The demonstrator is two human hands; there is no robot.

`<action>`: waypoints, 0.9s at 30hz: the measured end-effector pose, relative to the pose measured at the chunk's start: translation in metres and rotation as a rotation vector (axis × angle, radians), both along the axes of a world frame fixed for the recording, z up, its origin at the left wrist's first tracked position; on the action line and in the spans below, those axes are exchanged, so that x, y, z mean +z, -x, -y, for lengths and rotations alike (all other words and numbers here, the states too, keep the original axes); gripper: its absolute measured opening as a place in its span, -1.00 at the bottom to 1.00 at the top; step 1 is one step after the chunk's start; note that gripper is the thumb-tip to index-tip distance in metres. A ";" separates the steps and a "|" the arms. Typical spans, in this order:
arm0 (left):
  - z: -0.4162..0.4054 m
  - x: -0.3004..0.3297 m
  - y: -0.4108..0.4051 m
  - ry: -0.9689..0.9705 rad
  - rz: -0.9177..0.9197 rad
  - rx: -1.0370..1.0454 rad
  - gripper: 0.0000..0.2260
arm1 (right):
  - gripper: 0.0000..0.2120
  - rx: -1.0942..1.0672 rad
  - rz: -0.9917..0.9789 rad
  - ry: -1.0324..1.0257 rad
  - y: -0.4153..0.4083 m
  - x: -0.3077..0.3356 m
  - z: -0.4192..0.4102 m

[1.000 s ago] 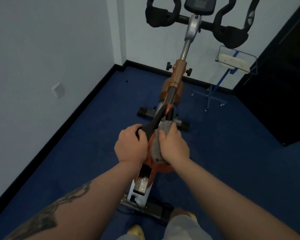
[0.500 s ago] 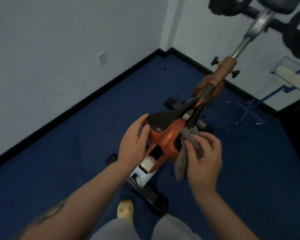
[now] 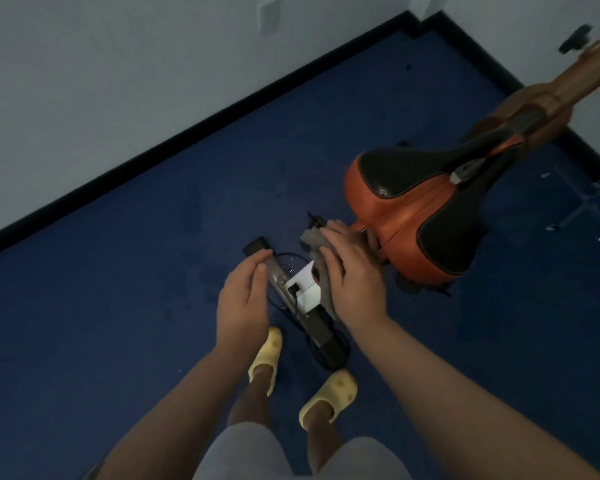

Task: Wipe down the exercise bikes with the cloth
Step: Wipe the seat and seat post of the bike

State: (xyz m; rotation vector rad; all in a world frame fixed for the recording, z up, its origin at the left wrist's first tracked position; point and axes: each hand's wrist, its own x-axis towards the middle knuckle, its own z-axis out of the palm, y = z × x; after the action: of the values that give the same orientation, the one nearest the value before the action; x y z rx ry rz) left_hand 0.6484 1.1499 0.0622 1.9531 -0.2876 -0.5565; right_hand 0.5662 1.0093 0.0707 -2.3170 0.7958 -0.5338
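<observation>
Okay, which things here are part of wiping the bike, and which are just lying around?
Part of the job:
cloth
bike saddle
bike frame
right hand

Just there:
wall socket
blue stand
yellow slippers

Lighting is running dim and even, casting only faint shadows on the dark blue carpet floor (image 3: 118, 289). Motion blur is softening the orange-brown metal bike post (image 3: 551, 95) far beyond the right hand (image 3: 354, 275); wide-angle distortion is bending edges.

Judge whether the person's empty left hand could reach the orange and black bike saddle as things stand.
Probably yes: the left hand hovers open, holding nothing, and the orange and black bike saddle sits nearby with only open space between.
</observation>
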 end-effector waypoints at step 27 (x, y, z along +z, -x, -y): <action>-0.009 -0.002 -0.016 -0.151 0.103 -0.074 -0.75 | -0.77 -0.090 -0.311 0.057 -0.033 0.009 0.012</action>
State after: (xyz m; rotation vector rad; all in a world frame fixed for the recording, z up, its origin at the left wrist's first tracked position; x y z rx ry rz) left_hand 0.6645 1.1591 0.0604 2.1282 -0.3933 -0.5394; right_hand 0.5992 0.9976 0.0799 -2.4603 1.0449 -0.2373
